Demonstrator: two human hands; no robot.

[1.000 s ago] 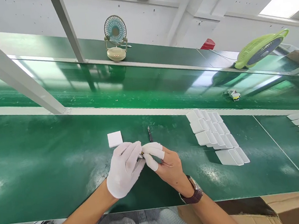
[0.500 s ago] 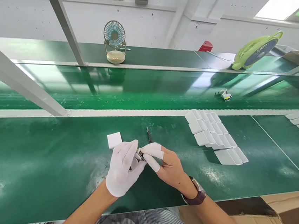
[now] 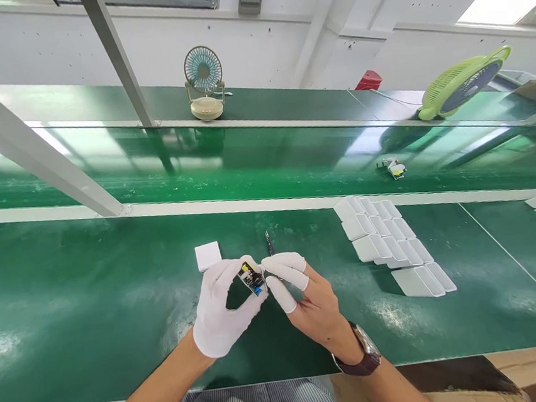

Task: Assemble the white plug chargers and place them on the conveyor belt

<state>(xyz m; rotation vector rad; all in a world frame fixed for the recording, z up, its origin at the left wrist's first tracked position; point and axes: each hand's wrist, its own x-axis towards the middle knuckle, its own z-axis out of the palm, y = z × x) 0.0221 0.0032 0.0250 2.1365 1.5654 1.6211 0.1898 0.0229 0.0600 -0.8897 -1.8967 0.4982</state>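
My left hand point(image 3: 219, 307) has the circuit board point(image 3: 251, 278) pinched, lower centre of frame; right hand point(image 3: 312, 291) has fingertips at its right edge, can't tell if they grip. I'd call it two-handed edge work; next move calls for a steady left hold.

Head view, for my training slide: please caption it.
White-gloved left hand holds a populated circuit board, the right hand, in white finger cots, poised at its edge.
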